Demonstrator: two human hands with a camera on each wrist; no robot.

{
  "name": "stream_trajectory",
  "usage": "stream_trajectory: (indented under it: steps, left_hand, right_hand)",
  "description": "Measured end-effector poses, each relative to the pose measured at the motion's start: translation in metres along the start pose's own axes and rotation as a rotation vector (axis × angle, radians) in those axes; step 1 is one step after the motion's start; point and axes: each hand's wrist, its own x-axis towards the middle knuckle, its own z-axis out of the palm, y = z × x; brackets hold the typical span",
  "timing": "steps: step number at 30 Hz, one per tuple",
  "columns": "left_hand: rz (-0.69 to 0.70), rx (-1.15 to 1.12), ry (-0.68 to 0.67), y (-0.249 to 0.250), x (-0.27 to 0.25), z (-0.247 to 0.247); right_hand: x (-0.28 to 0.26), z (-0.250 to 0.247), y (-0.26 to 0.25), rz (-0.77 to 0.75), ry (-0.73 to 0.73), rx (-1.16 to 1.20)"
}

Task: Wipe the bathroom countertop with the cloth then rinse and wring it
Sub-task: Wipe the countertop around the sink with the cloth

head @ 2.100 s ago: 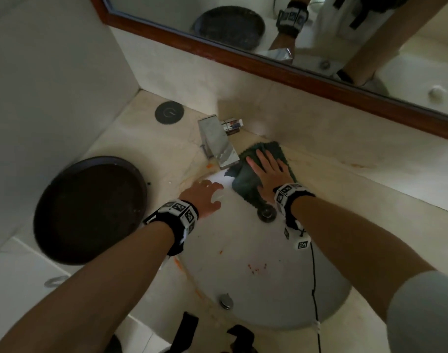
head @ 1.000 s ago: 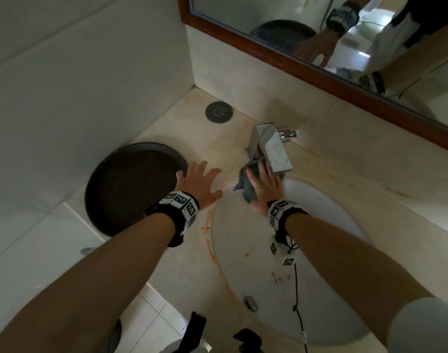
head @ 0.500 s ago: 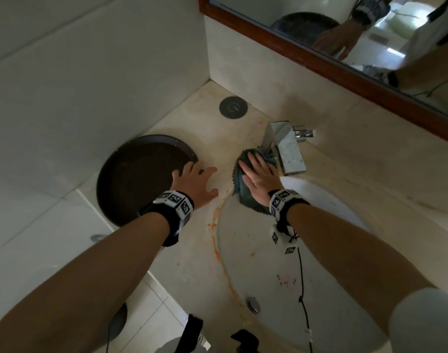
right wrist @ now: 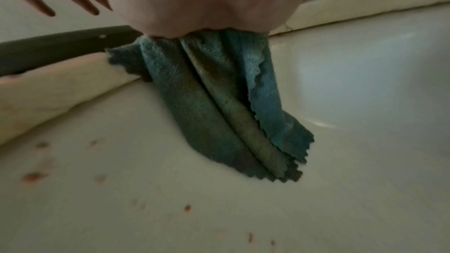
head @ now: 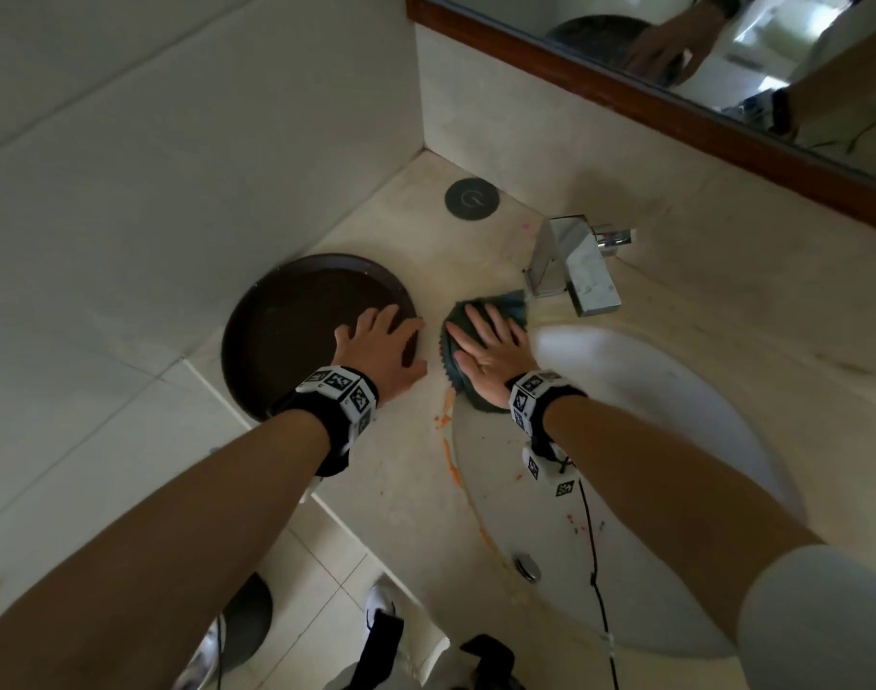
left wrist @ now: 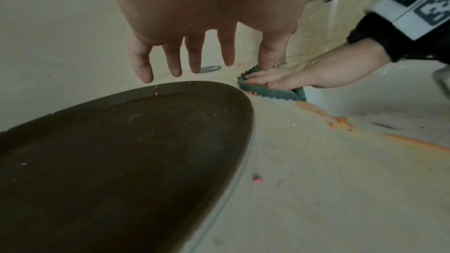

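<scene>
A dark green cloth [head: 455, 378] lies on the beige countertop [head: 401, 480] at the sink's left rim, just left of the chrome tap [head: 572, 263]. My right hand [head: 488, 348] presses flat on it with straight fingers. In the right wrist view the cloth [right wrist: 219, 107] drapes from under my palm down into the white basin [right wrist: 365, 84]. My left hand [head: 381, 351] hovers with spread fingers over the right edge of a dark round tray [head: 286, 341]; in the left wrist view its fingers [left wrist: 175, 59] hang above the tray [left wrist: 121, 151], touching nothing.
Orange smears [head: 448, 460] run along the sink rim [head: 463, 470] and red specks dot the basin [head: 577, 527]. A round grey cap [head: 471, 198] sits in the back corner of the countertop. The wall stands at left, and a wood-framed mirror [head: 674, 107] behind.
My right hand has slid the cloth leftward from beside the tap, round its front, onto the countertop left of it. My left hand has moved left over the tray's edge.
</scene>
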Motion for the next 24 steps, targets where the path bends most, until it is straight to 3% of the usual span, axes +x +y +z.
stream_trajectory:
  steps: [12,24]
  left_hand:
    - [0.068,0.0,-0.032,-0.03,-0.04,0.019]
    - [0.035,-0.016,-0.015,-0.03,-0.024,0.025]
  right_hand:
    - [-0.079,0.021,-0.057,-0.125,-0.15,0.096]
    - [-0.019,0.005,-0.032,-0.055,-0.123,-0.017]
